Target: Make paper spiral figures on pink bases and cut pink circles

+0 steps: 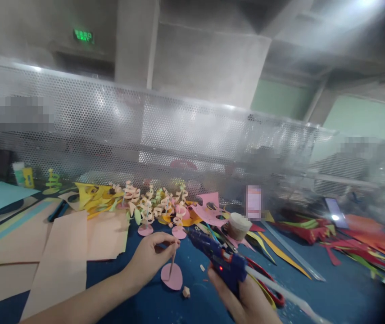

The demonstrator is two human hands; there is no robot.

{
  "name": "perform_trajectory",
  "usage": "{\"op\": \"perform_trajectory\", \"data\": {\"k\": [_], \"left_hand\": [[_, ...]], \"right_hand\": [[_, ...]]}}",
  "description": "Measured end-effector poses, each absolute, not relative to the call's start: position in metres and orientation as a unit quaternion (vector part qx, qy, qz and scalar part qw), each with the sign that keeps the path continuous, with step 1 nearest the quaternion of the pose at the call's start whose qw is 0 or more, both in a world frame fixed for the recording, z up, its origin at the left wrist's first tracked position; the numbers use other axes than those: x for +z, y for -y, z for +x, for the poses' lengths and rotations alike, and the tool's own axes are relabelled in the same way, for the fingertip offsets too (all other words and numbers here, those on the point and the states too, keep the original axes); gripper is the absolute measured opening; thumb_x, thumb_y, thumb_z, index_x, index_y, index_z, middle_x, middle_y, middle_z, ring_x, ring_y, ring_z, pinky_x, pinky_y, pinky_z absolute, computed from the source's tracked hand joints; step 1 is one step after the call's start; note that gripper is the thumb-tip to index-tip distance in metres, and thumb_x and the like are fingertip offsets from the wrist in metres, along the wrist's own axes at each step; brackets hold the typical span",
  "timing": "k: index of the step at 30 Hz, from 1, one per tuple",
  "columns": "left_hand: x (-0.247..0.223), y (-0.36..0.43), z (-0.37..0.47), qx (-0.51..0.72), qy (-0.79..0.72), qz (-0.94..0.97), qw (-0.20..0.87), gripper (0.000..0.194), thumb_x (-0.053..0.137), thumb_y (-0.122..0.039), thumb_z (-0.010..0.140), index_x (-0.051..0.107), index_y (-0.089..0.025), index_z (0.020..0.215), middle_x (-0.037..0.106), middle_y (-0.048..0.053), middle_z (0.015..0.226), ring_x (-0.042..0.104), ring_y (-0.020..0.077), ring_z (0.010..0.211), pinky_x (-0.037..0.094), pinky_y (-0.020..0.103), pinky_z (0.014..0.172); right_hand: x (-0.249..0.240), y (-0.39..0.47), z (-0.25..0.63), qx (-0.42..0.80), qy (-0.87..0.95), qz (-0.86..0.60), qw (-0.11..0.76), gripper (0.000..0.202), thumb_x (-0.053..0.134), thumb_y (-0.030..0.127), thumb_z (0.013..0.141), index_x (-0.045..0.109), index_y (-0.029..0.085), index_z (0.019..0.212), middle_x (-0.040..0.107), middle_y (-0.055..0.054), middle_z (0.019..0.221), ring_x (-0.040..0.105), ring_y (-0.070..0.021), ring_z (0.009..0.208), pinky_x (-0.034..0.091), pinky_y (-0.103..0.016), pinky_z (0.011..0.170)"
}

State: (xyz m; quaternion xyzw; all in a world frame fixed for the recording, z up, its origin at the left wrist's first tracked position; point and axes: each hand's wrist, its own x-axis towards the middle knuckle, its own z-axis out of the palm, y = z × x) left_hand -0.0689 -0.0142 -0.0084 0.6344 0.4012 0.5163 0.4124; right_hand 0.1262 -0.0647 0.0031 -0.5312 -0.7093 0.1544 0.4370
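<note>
My left hand (150,258) pinches the top of a thin pale stick (172,264), which stands upright on a pink paper disc (176,280). What the stick is made of, I cannot tell. Wrapped round the handle of a blue hot glue gun (215,257) is my right hand (246,301); the gun's red light is lit and its nozzle points to the upper left, apart from the stick. A clear glue stick (280,290) sticks out of its back end. Close to the disc lies a small pale folded paper piece (186,292).
Pale paper sheets (64,252) cover the left side. Several spiral paper ornaments (147,216) stand at the back. Past the glue gun are a paper cup (238,226), red-handled scissors (278,294), a clear ruler (296,256) and red paper scraps (357,245). A perforated metal screen (192,126) rises behind.
</note>
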Motion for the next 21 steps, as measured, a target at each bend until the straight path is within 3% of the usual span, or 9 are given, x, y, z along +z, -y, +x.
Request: {"op": "perform_trajectory", "data": {"k": [4, 10, 21], "left_hand": [[-0.008, 0.014, -0.069, 0.516, -0.407, 0.635, 0.406, 0.021, 0.058, -0.033, 0.072, 0.066, -0.014, 0.075, 0.064, 0.005, 0.069, 0.058, 0.0171, 0.063, 0.048, 0.026, 0.059], [-0.011, 0.013, -0.069, 0.516, -0.408, 0.640, 0.397, 0.017, 0.056, -0.028, 0.073, 0.066, -0.014, 0.075, 0.064, 0.005, 0.069, 0.058, 0.0164, 0.063, 0.048, 0.025, 0.059], [-0.009, 0.015, -0.069, 0.510, -0.413, 0.647, 0.387, 0.017, 0.054, -0.027, 0.073, 0.066, -0.014, 0.071, 0.064, 0.004, 0.067, 0.057, 0.0159, 0.062, 0.046, 0.024, 0.058]], "right_hand": [[-0.004, 0.064, 0.136, 0.145, 0.752, -0.502, 0.401, 0.035, 0.052, 0.049, 0.076, 0.063, 0.020, 0.092, 0.067, -0.010, 0.097, 0.061, -0.0281, 0.092, 0.048, -0.034, 0.081], [-0.001, 0.065, 0.135, 0.155, 0.793, -0.447, 0.383, 0.025, 0.052, 0.036, 0.078, 0.061, 0.021, 0.096, 0.069, -0.007, 0.087, 0.064, -0.0244, 0.081, 0.052, -0.030, 0.071], [-0.020, 0.064, 0.132, 0.112, 0.773, -0.492, 0.385, 0.041, 0.040, 0.050, 0.082, 0.063, 0.018, 0.094, 0.067, -0.011, 0.096, 0.060, -0.0274, 0.096, 0.048, -0.035, 0.083]]}}
